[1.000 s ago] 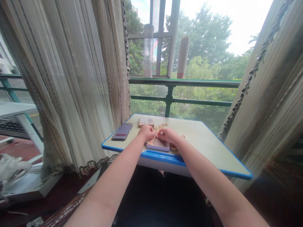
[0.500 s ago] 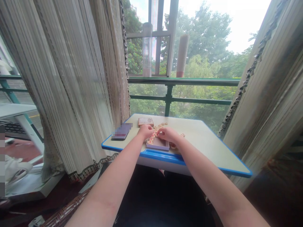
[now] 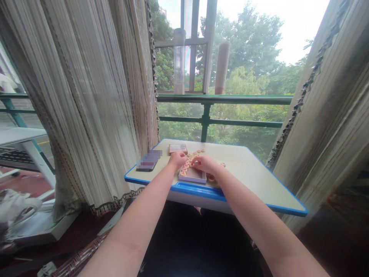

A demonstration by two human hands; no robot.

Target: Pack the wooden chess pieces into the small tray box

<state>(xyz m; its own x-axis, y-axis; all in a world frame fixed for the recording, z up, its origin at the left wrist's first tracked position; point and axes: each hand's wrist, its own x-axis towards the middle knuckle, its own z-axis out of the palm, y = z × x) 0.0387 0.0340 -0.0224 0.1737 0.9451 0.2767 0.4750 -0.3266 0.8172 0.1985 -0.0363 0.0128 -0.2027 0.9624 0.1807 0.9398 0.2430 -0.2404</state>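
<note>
Two bare hands at work over round pieces (image 3: 183, 173) and a shallow tray (image 3: 192, 179) near the front edge of a blue-rimmed table (image 3: 253, 181). Red-marked pieces line the tray's left side; others lie loose behind it (image 3: 202, 151), one sits just beside its right wall (image 3: 211, 178), and more lie to the right of the right hand (image 3: 206, 164). The left hand (image 3: 177, 159) has drawn slightly away from the right, its fingers curled toward the thumb; whether they pinch a piece cannot be told. The right hand's fingers bend down, thumb and fingertips close together at the inner end of the row, their grip likewise unclear. The widened gap exposes more of the row, so the left hand appears clear of it while the right stays engaged there
</note>
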